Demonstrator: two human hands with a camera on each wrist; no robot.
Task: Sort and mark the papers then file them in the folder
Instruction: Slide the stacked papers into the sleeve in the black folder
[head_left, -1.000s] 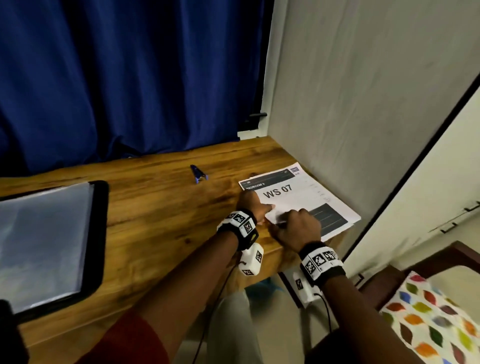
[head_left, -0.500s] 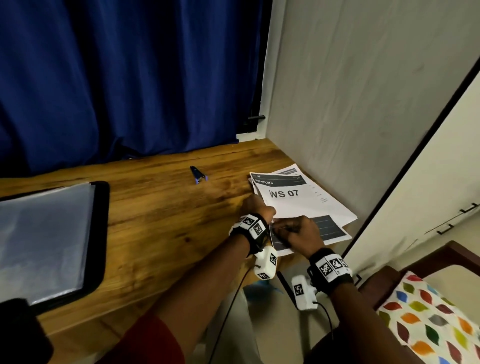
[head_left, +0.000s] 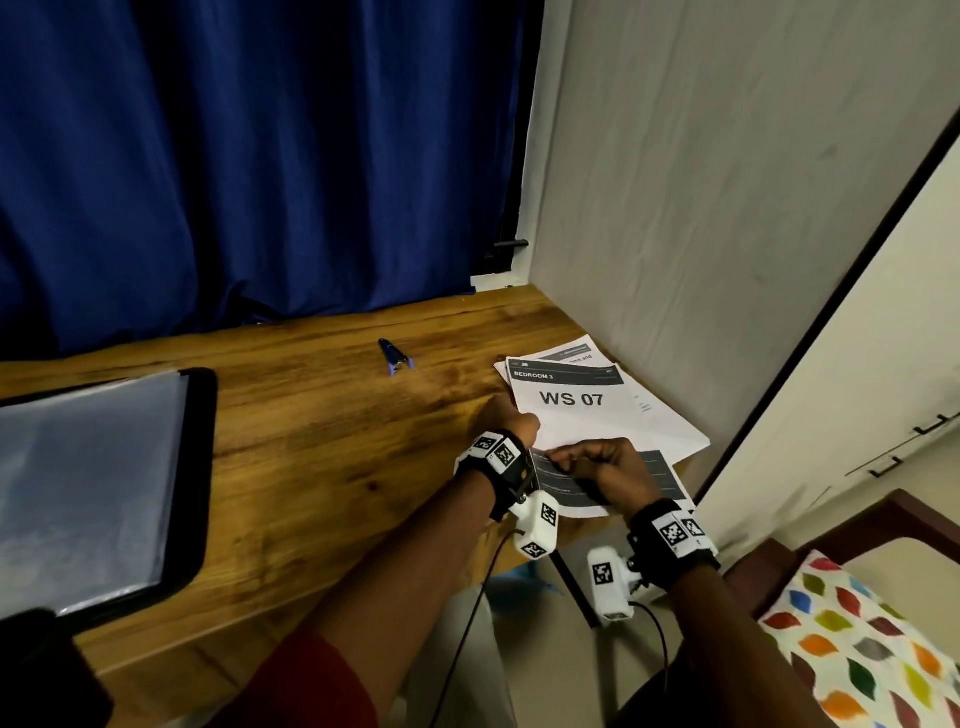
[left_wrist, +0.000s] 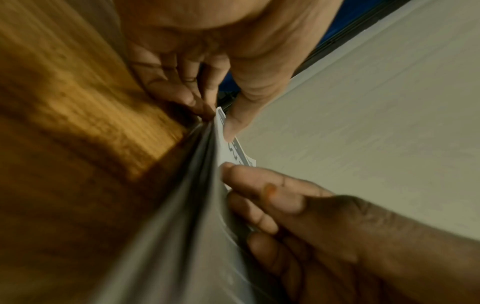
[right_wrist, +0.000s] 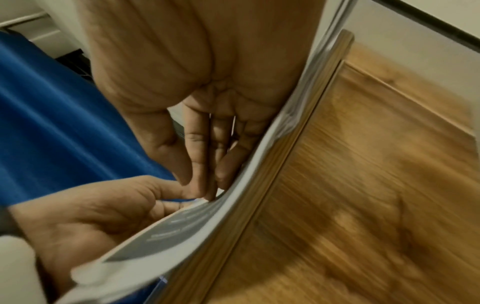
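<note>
Both hands pinch the near edge of a stack of white printed papers (head_left: 597, 415) at the right end of the brown wooden desk (head_left: 322, 457): left hand (head_left: 511, 423) beside right hand (head_left: 605, 465); an open black folder (head_left: 202, 467) lies well apart at left

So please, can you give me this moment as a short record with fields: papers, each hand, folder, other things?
papers: white printed stack at the wooden desk's right end, top sheet reads "WS 07"
left hand: pinches the stack's near-left edge
right hand: fingers curled on the near edge
folder: black clear-sleeve folder, open, far left
other: small blue clip, untouched
</note>
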